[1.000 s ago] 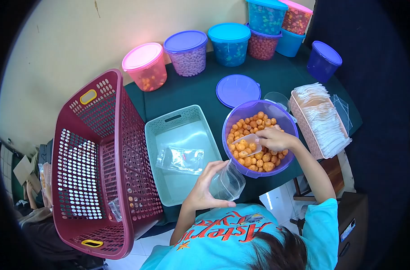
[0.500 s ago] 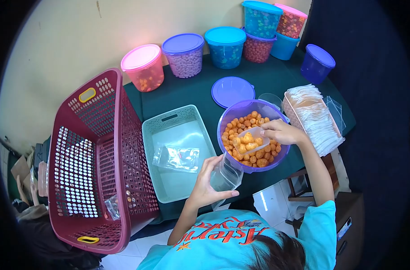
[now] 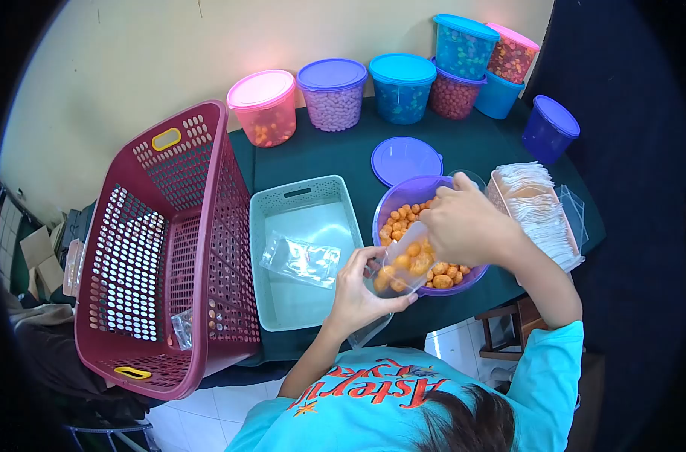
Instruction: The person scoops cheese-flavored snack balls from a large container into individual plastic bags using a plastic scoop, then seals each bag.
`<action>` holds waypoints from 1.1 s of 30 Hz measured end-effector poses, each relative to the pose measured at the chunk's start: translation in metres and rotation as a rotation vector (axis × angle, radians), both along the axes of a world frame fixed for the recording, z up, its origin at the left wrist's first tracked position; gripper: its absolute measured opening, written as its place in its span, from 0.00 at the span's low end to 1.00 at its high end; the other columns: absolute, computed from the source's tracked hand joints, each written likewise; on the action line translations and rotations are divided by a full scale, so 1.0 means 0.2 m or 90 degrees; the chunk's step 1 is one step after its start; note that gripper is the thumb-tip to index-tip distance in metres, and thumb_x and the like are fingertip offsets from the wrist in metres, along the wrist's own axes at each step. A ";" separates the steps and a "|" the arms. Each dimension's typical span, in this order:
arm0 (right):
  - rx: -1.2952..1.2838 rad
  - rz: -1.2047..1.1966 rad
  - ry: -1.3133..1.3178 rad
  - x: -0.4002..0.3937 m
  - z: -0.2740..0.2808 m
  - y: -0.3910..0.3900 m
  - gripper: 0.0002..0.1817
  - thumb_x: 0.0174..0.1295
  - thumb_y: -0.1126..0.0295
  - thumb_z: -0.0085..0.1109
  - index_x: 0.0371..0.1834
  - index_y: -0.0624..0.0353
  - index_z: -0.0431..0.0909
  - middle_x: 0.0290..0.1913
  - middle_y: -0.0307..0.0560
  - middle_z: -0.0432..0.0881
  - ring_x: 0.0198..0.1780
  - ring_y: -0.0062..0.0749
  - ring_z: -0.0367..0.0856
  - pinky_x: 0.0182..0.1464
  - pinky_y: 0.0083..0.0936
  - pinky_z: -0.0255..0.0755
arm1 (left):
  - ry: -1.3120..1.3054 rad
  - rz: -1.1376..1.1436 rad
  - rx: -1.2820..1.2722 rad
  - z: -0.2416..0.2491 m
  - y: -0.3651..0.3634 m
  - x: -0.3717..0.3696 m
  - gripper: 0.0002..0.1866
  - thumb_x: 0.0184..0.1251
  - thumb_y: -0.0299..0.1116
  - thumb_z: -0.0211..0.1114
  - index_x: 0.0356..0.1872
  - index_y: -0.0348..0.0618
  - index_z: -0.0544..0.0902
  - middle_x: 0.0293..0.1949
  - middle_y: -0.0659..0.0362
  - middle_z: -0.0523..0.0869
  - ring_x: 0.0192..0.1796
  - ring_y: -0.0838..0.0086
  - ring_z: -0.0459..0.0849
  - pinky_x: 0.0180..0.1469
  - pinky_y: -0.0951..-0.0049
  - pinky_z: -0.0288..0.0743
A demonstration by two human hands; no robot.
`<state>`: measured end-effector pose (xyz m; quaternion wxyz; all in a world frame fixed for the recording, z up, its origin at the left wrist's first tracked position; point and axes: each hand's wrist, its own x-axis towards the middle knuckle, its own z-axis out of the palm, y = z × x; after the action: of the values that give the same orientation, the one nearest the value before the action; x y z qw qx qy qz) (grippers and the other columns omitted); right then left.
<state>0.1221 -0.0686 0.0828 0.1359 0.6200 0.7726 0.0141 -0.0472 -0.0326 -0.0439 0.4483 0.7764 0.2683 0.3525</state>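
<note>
Dark green cloth covers the table (image 3: pixel 335 162), which stands against a pale yellow wall, and along its far edge sit lidded tubs of coloured snacks: a pink-lidded one (image 3: pixel 263 106), a purple-lidded one (image 3: pixel 332 92), a blue-lidded one (image 3: pixel 402 87), then more stacked toward the corner, with a dark blue tub (image 3: pixel 551 128) set apart at the right. Near the middle a loose purple lid (image 3: pixel 405 160) lies flat just behind the open purple bowl (image 3: pixel 400 197) of orange snack balls (image 3: pixel 403 218). At the bowl's front rim, the left hand (image 3: pixel 362 294) curls its fingers and thumb around a clear plastic bag (image 3: pixel 396 273), holding its mouth open from below; some orange balls already show inside the bag. Above it, the right hand (image 3: pixel 463 226) is closed around a small clear scoop (image 3: pixel 412 242), tipped down so that its lip meets the bag's mouth, orange balls visible in it. Left of the bowl stands a pale green tray (image 3: pixel 271 226) with 1 empty clear bag (image 3: pixel 301 258) lying in it. Further left, a maroon perforated basket (image 3: pixel 170 248) leans tilted off the table edge. Right of the bowl, a pink tray (image 3: pixel 501 192) holds a stack of folded clear bags (image 3: pixel 542 207). White floor tiles show below the table's near edge.
</note>
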 end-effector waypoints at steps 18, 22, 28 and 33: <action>0.145 -0.144 -0.059 0.30 -0.25 0.12 0.05 0.47 0.73 0.48 0.21 0.61 0.74 0.23 0.45 0.73 0.37 0.33 0.71 0.48 0.33 0.56 | -0.406 -0.213 -0.385 -0.19 0.32 -0.16 0.48 0.38 0.49 0.72 0.60 0.37 0.59 0.58 0.47 0.65 0.58 0.65 0.67 0.61 0.65 0.58; 0.302 -0.085 -0.040 0.35 -0.56 0.18 0.08 0.44 0.76 0.50 0.30 0.60 0.73 0.30 0.43 0.74 0.41 0.32 0.71 0.55 0.39 0.53 | -0.502 -0.336 -0.433 -0.19 0.32 -0.13 0.49 0.44 0.61 0.62 0.61 0.35 0.57 0.60 0.44 0.60 0.61 0.61 0.63 0.63 0.62 0.55; 0.302 -0.066 0.038 0.35 -0.61 0.19 0.05 0.50 0.74 0.49 0.31 0.57 0.71 0.30 0.41 0.72 0.42 0.32 0.70 0.55 0.41 0.53 | -0.528 -0.316 -0.634 -0.16 0.26 -0.11 0.54 0.44 0.74 0.44 0.62 0.34 0.53 0.61 0.42 0.56 0.62 0.54 0.59 0.63 0.54 0.49; 0.167 -0.123 0.198 0.37 -0.61 0.17 0.07 0.54 0.69 0.50 0.33 0.58 0.72 0.32 0.43 0.74 0.42 0.34 0.70 0.50 0.41 0.54 | -0.641 -0.367 -0.676 -0.24 0.29 -0.11 0.53 0.44 0.73 0.45 0.63 0.37 0.50 0.58 0.46 0.59 0.58 0.53 0.62 0.60 0.46 0.52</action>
<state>0.1968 -0.0336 -0.0388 -0.0661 0.6980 0.7130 0.0056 -0.0695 0.0247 -0.0925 0.9007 0.2443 -0.0467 0.3560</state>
